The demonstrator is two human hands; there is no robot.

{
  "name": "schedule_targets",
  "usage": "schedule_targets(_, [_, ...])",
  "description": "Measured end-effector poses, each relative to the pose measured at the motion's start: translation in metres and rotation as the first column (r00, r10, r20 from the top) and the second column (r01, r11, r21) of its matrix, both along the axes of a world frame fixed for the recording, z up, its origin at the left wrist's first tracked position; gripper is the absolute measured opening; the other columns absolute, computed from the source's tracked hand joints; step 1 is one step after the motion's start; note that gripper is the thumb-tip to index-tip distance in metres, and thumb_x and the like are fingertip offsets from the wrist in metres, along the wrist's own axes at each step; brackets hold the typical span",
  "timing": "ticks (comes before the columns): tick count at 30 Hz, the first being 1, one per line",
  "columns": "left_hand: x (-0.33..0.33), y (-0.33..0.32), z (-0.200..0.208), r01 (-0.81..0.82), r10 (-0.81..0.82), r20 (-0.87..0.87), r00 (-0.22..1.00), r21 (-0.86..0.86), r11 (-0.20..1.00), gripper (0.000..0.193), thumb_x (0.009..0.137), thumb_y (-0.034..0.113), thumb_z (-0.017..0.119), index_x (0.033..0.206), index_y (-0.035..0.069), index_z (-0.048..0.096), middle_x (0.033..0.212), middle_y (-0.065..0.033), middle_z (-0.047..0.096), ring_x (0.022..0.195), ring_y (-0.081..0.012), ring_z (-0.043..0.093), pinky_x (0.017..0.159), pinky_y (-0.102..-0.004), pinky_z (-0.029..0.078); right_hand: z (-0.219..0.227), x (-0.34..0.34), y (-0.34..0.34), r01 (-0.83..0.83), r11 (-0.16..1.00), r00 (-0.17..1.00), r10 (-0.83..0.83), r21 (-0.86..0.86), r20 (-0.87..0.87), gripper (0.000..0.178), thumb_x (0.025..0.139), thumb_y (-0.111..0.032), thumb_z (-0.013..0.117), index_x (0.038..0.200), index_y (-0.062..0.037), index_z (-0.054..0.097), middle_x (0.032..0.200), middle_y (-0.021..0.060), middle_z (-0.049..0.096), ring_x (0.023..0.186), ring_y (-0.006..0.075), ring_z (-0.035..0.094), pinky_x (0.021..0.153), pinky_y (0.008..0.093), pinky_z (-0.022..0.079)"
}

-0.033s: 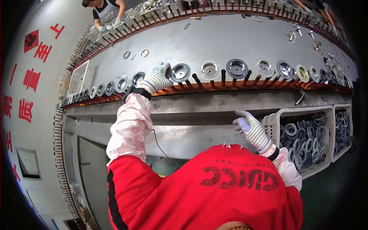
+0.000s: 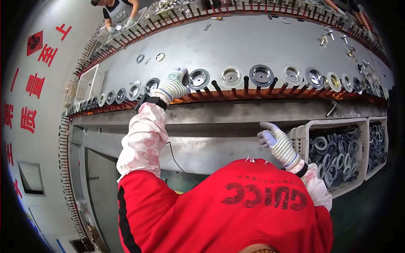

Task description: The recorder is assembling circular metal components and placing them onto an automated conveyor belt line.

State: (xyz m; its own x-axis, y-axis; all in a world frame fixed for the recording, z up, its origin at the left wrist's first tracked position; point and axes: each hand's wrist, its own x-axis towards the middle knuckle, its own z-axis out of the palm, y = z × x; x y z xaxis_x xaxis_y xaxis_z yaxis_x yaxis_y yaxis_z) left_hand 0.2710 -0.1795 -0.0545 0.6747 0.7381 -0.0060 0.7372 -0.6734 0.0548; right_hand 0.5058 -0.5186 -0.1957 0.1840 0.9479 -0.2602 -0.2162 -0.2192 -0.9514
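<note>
Metal disc on grey conveyor touched by left hand fingers, closure unclear; right hand fingers open nr crate.

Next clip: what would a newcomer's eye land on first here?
The long row of shiny round metal discs standing between pegs along the orange-edged conveyor rail, running across the frame. The gloved left hand reaches up to one disc in that row, while the gloved right hand hangs lower, beside a white crate of dark rings at right.
</note>
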Motion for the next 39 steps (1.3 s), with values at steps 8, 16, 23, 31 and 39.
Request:
schedule_targets(8, [0.007,-0.006,-0.004,-0.184,0.186,-0.015,0.982,0.068,0.981,0.042,0.071,0.019,0.075,0.109,0.005,0.062,0.110,-0.0216,0.065,0.104,-0.0420,0.063,0.089,-0.0451,0.052,-0.037,0.053,-0.013,-0.035,0.998,0.996,0.039,-0.045,0.076,0.045,0.105,-0.027,0.053,0.143,-0.0052,0.049,0.116,0.0144,0.068,0.094,0.0159,0.066,0.083,0.0285,0.053])
schedule_targets(16, [0.013,0.019,-0.007,-0.063,0.061,0.028,0.998,0.100,0.993,0.044,0.072,0.020,0.077,0.111,0.004,0.063,0.108,-0.0207,0.065,0.104,-0.0402,0.064,0.090,-0.0434,0.052,-0.056,0.063,-0.017,-0.035,0.995,0.996,0.043,-0.098,0.083,0.045,0.105,-0.028,0.052,0.142,-0.0029,0.050,0.116,0.0154,0.068,0.097,0.0162,0.065,0.086,0.0295,0.052])
schedule_targets(23, [0.022,0.018,0.014,0.040,-0.026,0.104,0.994,-0.140,0.989,0.062,0.067,0.018,0.084,0.123,0.005,0.062,0.113,-0.0171,0.066,0.107,-0.0352,0.065,0.095,-0.0401,0.052,-0.045,0.086,-0.041,-0.033,0.993,0.989,0.048,-0.110,0.141,0.045,0.104,-0.028,0.053,0.139,0.0007,0.053,0.117,0.0169,0.069,0.103,0.0197,0.067,0.089,0.0318,0.053])
schedule_targets(31, [0.043,0.008,0.024,-0.106,0.115,-0.111,0.987,0.088,0.990,0.048,0.072,0.011,0.074,0.118,0.006,0.063,0.108,-0.0205,0.068,0.105,-0.0380,0.067,0.088,-0.0379,0.054,-0.040,0.153,-0.064,-0.012,0.995,0.977,0.033,-0.101,0.210,0.041,0.105,-0.029,0.054,0.135,-0.0008,0.057,0.109,0.0100,0.069,0.092,0.0129,0.064,0.084,0.0278,0.052])
schedule_targets(39, [0.083,0.047,0.183,-0.169,0.073,0.321,0.944,0.283,0.944,0.065,0.073,0.031,0.090,0.124,0.002,0.060,0.107,-0.0133,0.070,0.091,-0.0257,0.066,0.084,-0.0388,0.055,-0.054,0.197,-0.076,-0.054,0.995,0.958,0.075,-0.082,0.278,0.040,0.105,-0.028,0.054,0.135,-0.0011,0.057,0.107,0.0109,0.070,0.093,0.0146,0.065,0.085,0.0290,0.053])
